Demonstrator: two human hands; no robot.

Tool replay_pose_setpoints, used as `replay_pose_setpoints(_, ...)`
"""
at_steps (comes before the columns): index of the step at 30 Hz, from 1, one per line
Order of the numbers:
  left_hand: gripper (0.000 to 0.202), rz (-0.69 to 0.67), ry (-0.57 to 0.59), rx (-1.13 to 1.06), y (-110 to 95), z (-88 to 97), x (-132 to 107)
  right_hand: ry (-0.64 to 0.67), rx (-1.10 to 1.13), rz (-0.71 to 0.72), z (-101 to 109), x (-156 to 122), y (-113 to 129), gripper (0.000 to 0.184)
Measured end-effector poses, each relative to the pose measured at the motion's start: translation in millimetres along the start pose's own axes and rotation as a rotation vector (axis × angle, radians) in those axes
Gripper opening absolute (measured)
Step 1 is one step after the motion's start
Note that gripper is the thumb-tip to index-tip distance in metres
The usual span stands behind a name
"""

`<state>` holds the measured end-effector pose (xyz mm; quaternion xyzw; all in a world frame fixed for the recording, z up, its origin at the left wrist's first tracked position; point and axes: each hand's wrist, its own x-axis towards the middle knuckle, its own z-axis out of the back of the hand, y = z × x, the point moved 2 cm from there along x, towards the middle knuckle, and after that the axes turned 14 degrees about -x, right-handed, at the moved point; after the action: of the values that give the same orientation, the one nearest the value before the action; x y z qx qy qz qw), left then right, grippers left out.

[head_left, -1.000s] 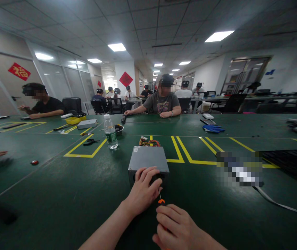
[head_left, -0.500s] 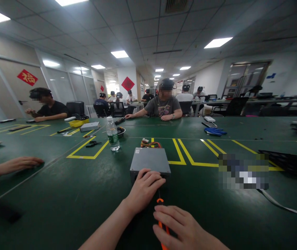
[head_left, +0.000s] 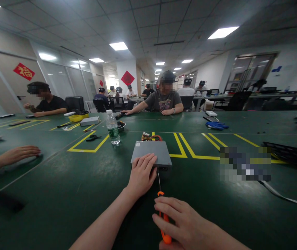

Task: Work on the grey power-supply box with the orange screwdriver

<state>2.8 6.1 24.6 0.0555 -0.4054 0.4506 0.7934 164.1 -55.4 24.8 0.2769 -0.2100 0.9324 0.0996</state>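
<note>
A grey metal power supply unit (head_left: 153, 150) rests on the green table, its bundle of coloured wires (head_left: 151, 137) coming out at the far side. My left hand (head_left: 142, 172) lies over the near edge of the box, fingers on its top and thumb down by the front face. In my right hand (head_left: 178, 217) is an orange-handled screwdriver (head_left: 166, 229), gripped by the fingers. Its thin shaft points away from me to the box's front face; the tip is too small to tell whether it touches.
A water bottle (head_left: 113, 127) stands beyond the box to the left, by a small bowl (head_left: 121, 125). Blue gloves (head_left: 216, 125) lie at the far right. Another person's hand (head_left: 20, 155) rests on the table at left. A person (head_left: 165, 99) sits opposite.
My left hand's fingers have shifted left and further onto the box's top, uncovering part of the front face. More of the screwdriver's shaft and handle shows. The view has tilted slightly.
</note>
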Motion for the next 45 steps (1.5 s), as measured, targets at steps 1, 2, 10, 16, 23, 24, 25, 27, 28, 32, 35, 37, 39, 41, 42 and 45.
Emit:
replay_pose_setpoints(1, 0.036, 0.003, 0.000, 0.001, 0, -0.1, 0, -0.013, 0.002, -0.006, -2, 0, 1, 0.036)
replay_pose_setpoints(2, 0.036, 0.005, 0.001, 0.001, 0, -0.2, 0, -0.035, 0.007, -0.018, -4, -1, 1, 0.035)
replay_pose_setpoints(10, 0.034, 0.005, -0.005, -0.026, 2, -1.4, -1, 0.026, 0.076, -0.052, -4, -1, 3, 0.043)
replay_pose_setpoints(16, 0.035, -0.005, -0.010, 0.001, 2, -1.2, -1, 0.043, 0.019, 0.011, -7, 1, 5, 0.034)
replay_pose_setpoints(23, 0.035, 0.004, -0.003, -0.006, 2, -0.9, -1, 0.017, 0.095, -0.020, -15, -2, 4, 0.034)
replay_pose_setpoints(24, 0.035, 0.007, -0.003, -0.008, 2, -0.8, -1, 0.037, 0.109, -0.025, -14, -1, 4, 0.036)
replay_pose_setpoints(25, 0.035, 0.010, -0.001, -0.011, 2, -0.9, -1, 0.060, 0.121, -0.025, -12, 0, 4, 0.038)
replay_pose_setpoints(27, 0.035, 0.013, 0.004, -0.013, 2, -0.9, -1, 0.099, 0.129, -0.006, -8, 3, 5, 0.038)
replay_pose_setpoints(28, 0.035, 0.013, 0.005, -0.011, 2, -0.9, -2, 0.111, 0.119, 0.007, -7, 4, 5, 0.038)
replay_pose_setpoints(32, 0.036, 0.016, 0.007, -0.003, 2, -0.4, -2, 0.078, 0.072, 0.003, -11, 3, 6, 0.034)
replay_pose_setpoints(35, 0.037, 0.017, 0.012, -0.003, 3, 0.0, -2, 0.013, 0.078, -0.011, -16, 0, 6, 0.029)
replay_pose_setpoints(37, 0.037, 0.017, 0.013, -0.004, 2, 0.2, -2, 0.021, 0.092, -0.025, -17, -1, 6, 0.030)
replay_pose_setpoints(39, 0.036, 0.016, 0.016, -0.005, 2, 0.1, -2, 0.078, 0.106, -0.034, -15, 0, 6, 0.036)
replay_pose_setpoints(41, 0.035, 0.016, 0.018, -0.006, 2, -0.1, -2, 0.147, 0.111, -0.024, -12, 1, 7, 0.038)
replay_pose_setpoints(42, 0.035, 0.017, 0.018, -0.006, 2, -0.2, -2, 0.168, 0.107, -0.016, -11, 1, 8, 0.037)
replay_pose_setpoints(45, 0.035, 0.019, 0.022, -0.007, 2, -0.7, -3, 0.155, 0.085, -0.006, -10, 1, 9, 0.032)
